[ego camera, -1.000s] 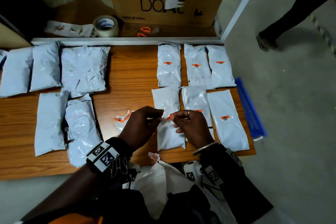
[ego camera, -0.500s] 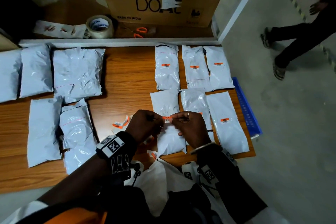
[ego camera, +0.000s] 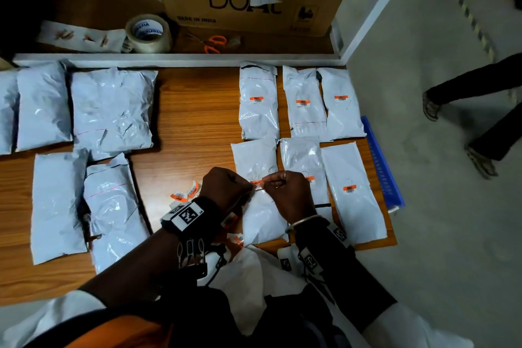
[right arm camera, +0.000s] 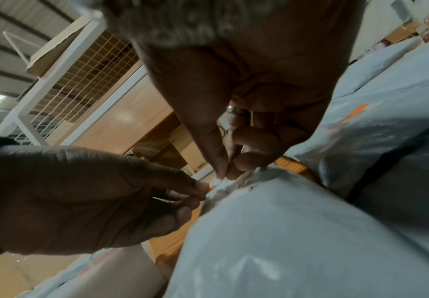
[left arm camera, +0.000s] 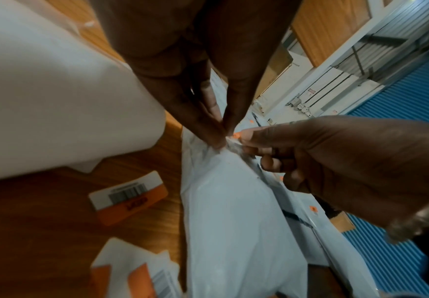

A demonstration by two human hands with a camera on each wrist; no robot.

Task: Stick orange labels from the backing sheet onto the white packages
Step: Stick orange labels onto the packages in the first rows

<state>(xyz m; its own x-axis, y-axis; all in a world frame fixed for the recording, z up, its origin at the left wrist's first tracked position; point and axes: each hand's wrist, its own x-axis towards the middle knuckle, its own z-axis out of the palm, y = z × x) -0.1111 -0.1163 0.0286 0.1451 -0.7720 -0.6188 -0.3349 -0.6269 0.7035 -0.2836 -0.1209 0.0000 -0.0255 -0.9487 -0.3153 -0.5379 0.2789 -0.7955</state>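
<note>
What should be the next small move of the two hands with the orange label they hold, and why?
Probably lower the orange label flat onto the white package beneath and press it down. The left hand and right hand each pinch one end, stretched just above this package, which shows no label yet, while its five neighbours on the right side already carry one.

Five packages lie at the table's left edge, six toward its right edge; tape roll and scissors sit behind.
</note>
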